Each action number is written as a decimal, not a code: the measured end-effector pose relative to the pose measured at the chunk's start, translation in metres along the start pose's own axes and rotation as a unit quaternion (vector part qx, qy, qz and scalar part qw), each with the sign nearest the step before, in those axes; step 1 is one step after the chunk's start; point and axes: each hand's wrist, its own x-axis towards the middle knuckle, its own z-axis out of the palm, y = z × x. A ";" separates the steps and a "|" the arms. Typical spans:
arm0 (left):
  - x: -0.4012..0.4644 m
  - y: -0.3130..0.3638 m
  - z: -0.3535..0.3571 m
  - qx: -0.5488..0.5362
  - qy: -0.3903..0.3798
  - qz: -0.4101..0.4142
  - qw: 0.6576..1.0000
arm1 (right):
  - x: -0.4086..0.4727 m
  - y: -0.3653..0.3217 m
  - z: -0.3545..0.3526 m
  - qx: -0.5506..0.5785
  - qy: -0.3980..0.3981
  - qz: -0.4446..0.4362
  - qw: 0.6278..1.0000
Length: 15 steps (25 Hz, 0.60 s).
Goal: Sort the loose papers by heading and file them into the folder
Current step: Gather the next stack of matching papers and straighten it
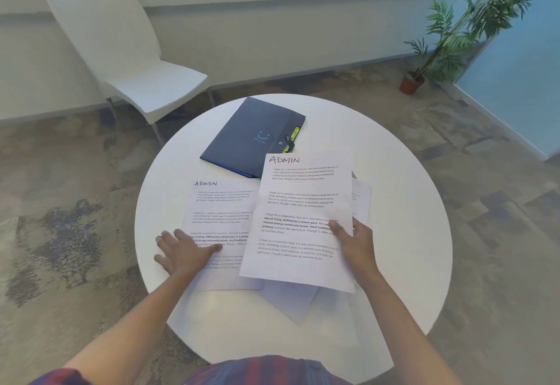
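— On the round table [394, 148], why was the left hand [181, 251] flat, fingers spread, on the left ADMIN sheet [221, 203]?
— Probably to pin that pile. The right hand [354, 240] pinched a second ADMIN sheet [300, 218] by its right edge, seemingly to add it.
— The folder [251, 136]?
— Closed, at the far side.

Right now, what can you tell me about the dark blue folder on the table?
The folder is dark navy, with a smooth card-like or plastic cover and a pale smiley face printed on it. It lies flat and closed, turned at an angle, on the far part of the round white table. A dark strap with a snap crosses its right edge, where yellow tabs stick out. A brighter blue edge shows along its near side. The held ADMIN sheet covers its near corner.
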 end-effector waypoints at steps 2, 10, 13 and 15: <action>0.001 0.003 0.000 -0.016 0.014 0.004 1.000 | -0.001 -0.001 0.001 -0.002 0.003 0.004 1.000; 0.005 0.003 -0.014 -0.231 -0.017 0.043 0.972 | 0.000 -0.007 0.007 0.001 -0.015 0.012 1.000; 0.012 -0.003 -0.012 -0.333 -0.058 0.069 0.939 | -0.001 -0.010 0.008 0.003 -0.023 0.015 1.000; 0.007 -0.005 -0.016 -0.400 -0.110 0.107 0.904 | -0.001 -0.012 0.009 0.010 -0.030 0.023 0.999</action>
